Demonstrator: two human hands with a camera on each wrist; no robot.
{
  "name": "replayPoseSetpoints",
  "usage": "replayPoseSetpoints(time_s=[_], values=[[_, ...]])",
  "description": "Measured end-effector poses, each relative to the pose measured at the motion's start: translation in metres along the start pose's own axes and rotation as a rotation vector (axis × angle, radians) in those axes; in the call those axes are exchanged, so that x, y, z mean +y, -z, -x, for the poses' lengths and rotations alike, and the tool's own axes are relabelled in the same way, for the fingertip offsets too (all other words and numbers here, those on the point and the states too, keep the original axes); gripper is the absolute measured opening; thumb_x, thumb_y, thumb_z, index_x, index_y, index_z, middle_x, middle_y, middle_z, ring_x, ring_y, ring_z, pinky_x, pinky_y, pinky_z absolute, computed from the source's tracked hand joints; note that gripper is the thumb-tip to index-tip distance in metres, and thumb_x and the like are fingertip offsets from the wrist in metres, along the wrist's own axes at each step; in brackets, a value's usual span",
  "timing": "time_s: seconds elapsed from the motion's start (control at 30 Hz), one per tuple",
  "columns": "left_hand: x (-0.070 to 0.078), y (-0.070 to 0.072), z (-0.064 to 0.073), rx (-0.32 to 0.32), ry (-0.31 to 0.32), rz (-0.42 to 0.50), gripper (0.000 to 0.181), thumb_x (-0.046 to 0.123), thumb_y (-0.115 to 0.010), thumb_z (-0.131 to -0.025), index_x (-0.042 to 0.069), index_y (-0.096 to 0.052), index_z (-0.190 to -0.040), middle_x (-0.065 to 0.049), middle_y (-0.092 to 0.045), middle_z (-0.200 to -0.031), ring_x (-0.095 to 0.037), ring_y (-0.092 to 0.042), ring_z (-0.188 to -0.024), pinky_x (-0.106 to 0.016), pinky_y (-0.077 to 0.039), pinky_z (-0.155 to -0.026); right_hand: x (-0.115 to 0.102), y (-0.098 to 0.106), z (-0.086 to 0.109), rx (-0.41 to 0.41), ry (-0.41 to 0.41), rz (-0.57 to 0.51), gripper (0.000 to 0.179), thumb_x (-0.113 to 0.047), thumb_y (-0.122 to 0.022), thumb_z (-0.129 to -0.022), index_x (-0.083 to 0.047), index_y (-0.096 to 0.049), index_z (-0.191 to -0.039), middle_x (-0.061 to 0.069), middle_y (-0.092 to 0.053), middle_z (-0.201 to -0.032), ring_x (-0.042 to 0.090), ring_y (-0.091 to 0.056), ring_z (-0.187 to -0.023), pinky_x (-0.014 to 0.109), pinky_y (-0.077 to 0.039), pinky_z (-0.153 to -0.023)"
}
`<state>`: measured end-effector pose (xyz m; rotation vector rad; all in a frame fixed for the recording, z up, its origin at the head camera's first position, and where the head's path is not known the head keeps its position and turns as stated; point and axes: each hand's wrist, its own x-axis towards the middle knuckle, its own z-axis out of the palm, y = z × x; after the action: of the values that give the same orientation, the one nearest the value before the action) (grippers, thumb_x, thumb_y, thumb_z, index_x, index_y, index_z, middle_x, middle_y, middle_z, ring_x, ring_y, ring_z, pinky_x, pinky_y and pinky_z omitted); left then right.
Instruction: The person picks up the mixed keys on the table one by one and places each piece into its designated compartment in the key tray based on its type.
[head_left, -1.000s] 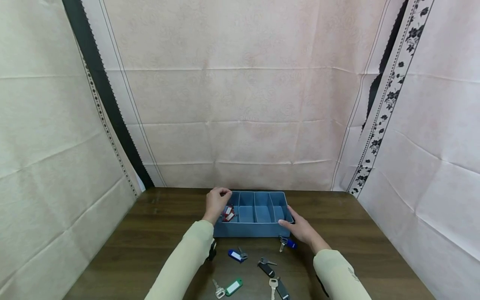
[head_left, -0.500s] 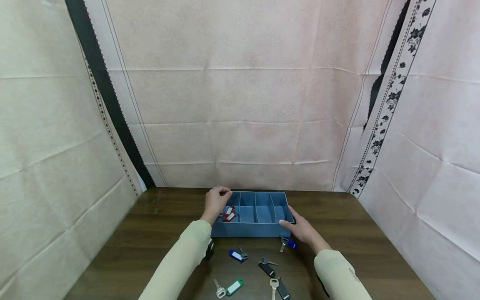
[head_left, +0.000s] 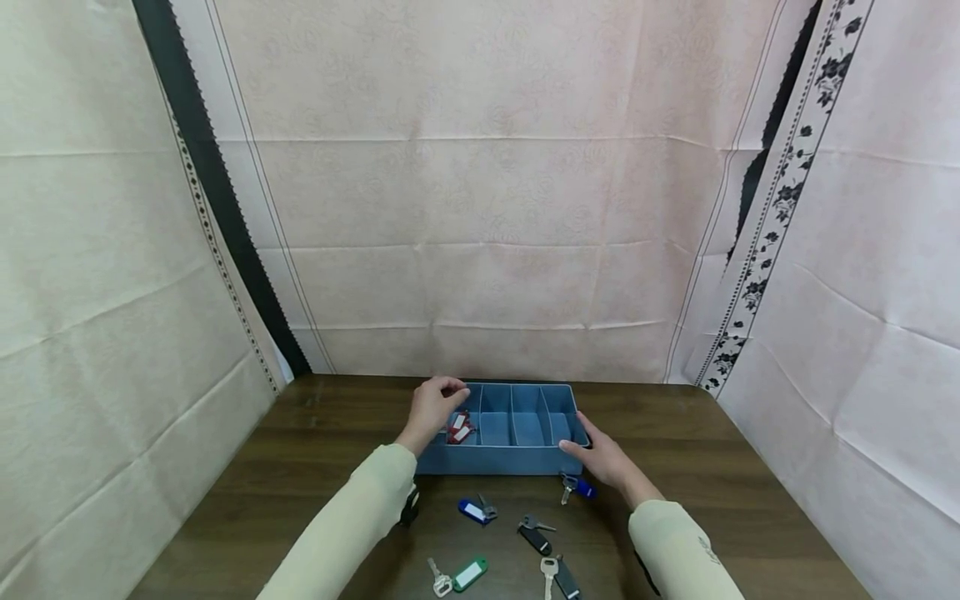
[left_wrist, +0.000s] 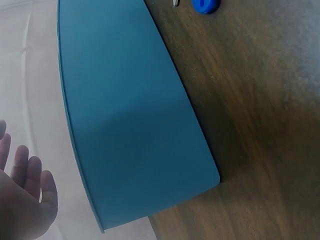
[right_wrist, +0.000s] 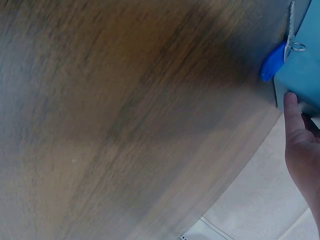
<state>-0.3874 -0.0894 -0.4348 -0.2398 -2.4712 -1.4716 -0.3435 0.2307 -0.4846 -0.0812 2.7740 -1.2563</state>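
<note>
Right hand [head_left: 606,461] is gripping the blue tray [head_left: 498,461] on the counter [head_left: 247,500], probably steadying it; left hand [head_left: 432,410] is hovering near red tags [head_left: 461,428] lying in a left-side compartment, can't tell if pinching anything.

Tray [head_left: 498,461] corner hidden behind left hand [head_left: 431,412]; lowest key [head_left: 549,571] cut off.

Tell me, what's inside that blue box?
Inside the blue box, white-labelled red tags show. The left hand covers part of the box's left end, so anything behind it can't be seen.
</note>
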Motion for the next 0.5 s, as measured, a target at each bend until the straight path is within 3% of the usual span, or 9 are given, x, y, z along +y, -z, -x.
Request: replayPoseSetpoints(time_s=[0.27, 0.5], values=[[0.002, 0.002, 0.011, -0.100, -0.057, -0.040, 0.015, 0.027, -0.069, -0.095, 0.017, -0.072, -0.105, -0.002, -0.065, -0.106, -0.020, -0.059, -0.095, -0.036, -0.055, -0.085, -0.001, 0.000, 0.000, -0.002, -0.007, -0.006, 0.099, -0.071, -0.054, -0.087, -0.018, -0.014, -0.160, 0.027, -0.021, -0.159, 0.055, -0.023, -0.140, 0.073, -0.025, -0.103], [0.005, 0.006, 0.023, -0.175, -0.070, -0.053, 0.017, 0.031, -0.070, -0.094, 0.019, -0.072, -0.106, 0.000, -0.066, -0.108, -0.019, -0.059, -0.095, -0.035, -0.055, -0.084, -0.001, 0.000, 0.001, -0.002, -0.007, -0.004, 0.099, -0.072, -0.054, -0.087, -0.018, -0.014, -0.160, 0.027, -0.020, -0.159, 0.054, -0.023, -0.140, 0.073, -0.025, -0.104]])
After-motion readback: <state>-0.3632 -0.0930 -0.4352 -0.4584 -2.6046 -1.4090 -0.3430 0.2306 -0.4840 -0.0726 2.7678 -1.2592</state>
